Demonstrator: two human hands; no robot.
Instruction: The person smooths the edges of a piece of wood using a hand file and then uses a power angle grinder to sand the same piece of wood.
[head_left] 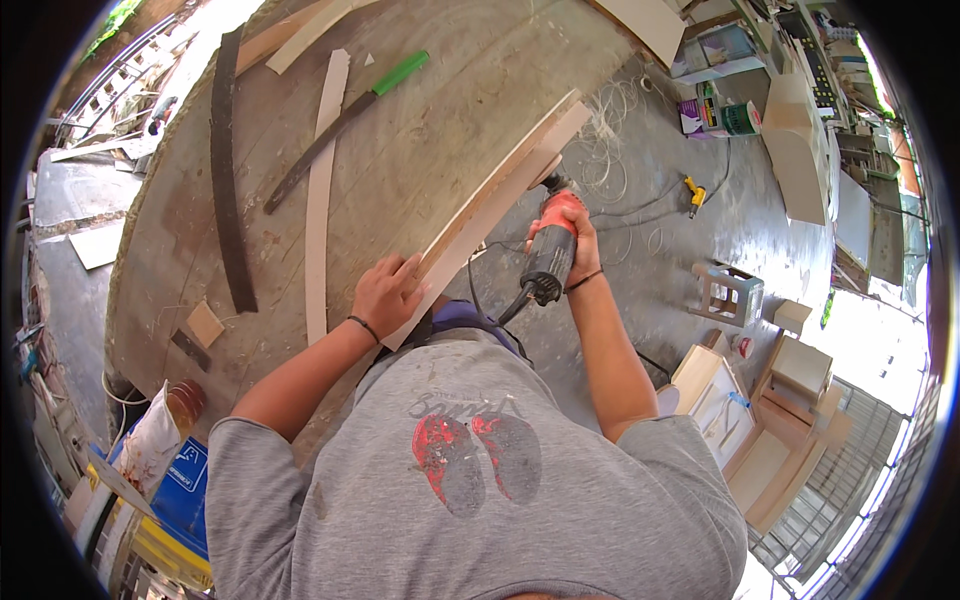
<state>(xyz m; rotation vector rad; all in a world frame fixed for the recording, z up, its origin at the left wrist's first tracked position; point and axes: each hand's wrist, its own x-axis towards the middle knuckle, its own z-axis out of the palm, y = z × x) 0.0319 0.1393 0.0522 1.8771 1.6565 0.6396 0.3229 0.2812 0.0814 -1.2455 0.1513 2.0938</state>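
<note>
A long pale wooden board (510,195) lies slantwise along the near right edge of the work table (450,110). My left hand (392,296) grips its near end, fingers over the top edge. In my right hand (582,240) is a red and black angle grinder (556,240), held just right of the board. The grinder's head meets the board's outer side near the far end; the disc is mostly hidden. Left of the board lie a green-handled handsaw (345,130), a pale strip (321,200) and a dark curved strip (229,170).
Small wood offcuts (205,324) lie on the table's left part. On the floor to the right are tangled pale strands (610,130), cords, a yellow tool (695,196), a grey stool (728,294) and wooden boxes (795,375). A blue container (188,490) stands at the lower left.
</note>
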